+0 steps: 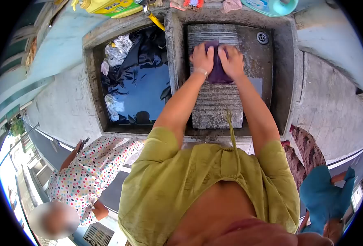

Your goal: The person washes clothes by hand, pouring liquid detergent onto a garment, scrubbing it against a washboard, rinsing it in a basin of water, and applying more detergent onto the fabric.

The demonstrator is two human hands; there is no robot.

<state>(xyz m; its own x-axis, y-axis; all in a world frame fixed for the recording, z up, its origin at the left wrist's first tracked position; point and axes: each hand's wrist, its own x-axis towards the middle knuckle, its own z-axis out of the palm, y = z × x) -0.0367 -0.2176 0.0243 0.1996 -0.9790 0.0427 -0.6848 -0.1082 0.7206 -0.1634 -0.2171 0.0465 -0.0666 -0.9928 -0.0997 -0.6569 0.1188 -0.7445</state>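
A dark purple cloth [220, 76] lies bunched on the ridged stone washboard [216, 107] in the right basin. My left hand [202, 58] presses on its left side, fingers curled over it. On the other side my right hand [231, 61] grips the cloth too, with the two thumbs close together near the middle. Parts of the cloth are hidden under both palms. A thin band circles my left wrist.
The left basin holds water [142, 98], dark clothes [138, 55] and pale cloth [120, 51]. A concrete divider [173, 53] separates the basins. A drain [262, 38] is at the right basin's far corner. Bottles [107, 7] line the back edge. Two people stand nearby, left and right.
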